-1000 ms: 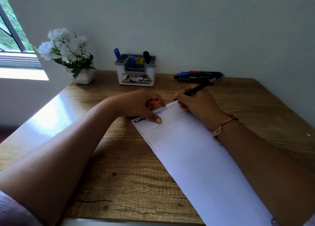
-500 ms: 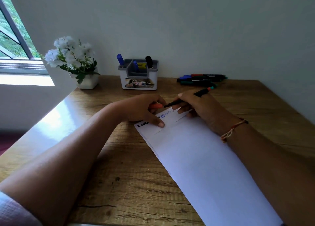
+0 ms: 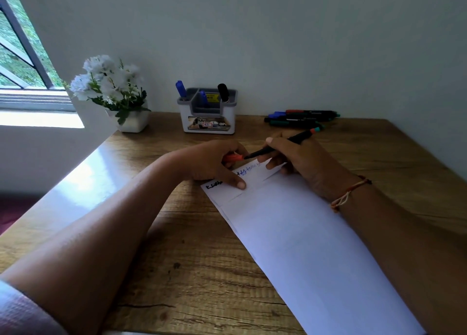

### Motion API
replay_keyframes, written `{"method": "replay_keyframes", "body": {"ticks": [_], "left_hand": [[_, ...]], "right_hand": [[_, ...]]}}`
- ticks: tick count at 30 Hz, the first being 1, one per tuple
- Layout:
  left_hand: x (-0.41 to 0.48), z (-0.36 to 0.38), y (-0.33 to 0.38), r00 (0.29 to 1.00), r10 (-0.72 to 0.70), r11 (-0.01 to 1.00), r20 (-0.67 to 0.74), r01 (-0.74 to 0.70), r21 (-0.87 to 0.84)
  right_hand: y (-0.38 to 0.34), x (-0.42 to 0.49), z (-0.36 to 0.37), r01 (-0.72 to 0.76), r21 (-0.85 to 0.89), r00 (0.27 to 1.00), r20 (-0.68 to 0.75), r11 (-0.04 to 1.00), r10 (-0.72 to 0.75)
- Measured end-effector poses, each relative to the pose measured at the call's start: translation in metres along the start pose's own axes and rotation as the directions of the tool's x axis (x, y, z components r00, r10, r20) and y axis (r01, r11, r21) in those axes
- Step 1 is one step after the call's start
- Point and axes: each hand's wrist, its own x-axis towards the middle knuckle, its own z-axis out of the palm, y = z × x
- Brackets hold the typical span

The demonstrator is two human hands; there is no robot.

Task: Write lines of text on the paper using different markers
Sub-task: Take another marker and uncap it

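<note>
A long white paper (image 3: 303,238) lies slanted on the wooden desk, with short black and blue writing along its far edge. My right hand (image 3: 300,162) grips a black marker (image 3: 285,143) with an orange end, its tip pointing left at an orange cap (image 3: 233,157). My left hand (image 3: 214,164) holds that cap in its curled fingers, and its thumb presses the paper's top left corner. The marker tip meets the mouth of the cap, above the paper's far edge.
A pile of several markers (image 3: 302,118) lies at the back right by the wall. A white and grey holder (image 3: 208,112) with blue and black pens stands at the back centre. A white flower pot (image 3: 113,94) stands at the back left, near a window.
My right hand has lifted the marker off the writing line and swung its tip left to the orange cap in my left hand. The left hand has stayed on the paper.
</note>
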Motion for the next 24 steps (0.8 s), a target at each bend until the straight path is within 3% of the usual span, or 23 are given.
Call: {"method": "replay_keyframes", "body": {"ticks": [7,13,20,24], "left_hand": [[-0.0001,0.0002,0.0003,1.000,0.008,1.000,0.002,-0.008,0.014],[-0.0020,-0.0001,0.0023,1.000,0.016,1.000,0.000,-0.016,0.020],[-0.0045,-0.0008,0.0036,1.000,0.000,1.000,-0.013,0.000,-0.029],[-0.0040,-0.0004,0.0025,1.000,-0.018,0.999,-0.020,0.017,-0.038]], "right_hand": [[-0.0011,-0.0032,0.0042,0.081,-0.010,0.995,0.058,0.997,-0.081],[-0.0014,-0.0044,0.0023,0.147,-0.019,0.989,0.008,0.989,-0.147],[0.0001,-0.0006,0.0011,-0.003,0.267,0.997,0.080,0.964,-0.019],[0.0026,0.0010,0.0020,-0.034,0.274,0.993,0.116,0.961,0.002]]}}
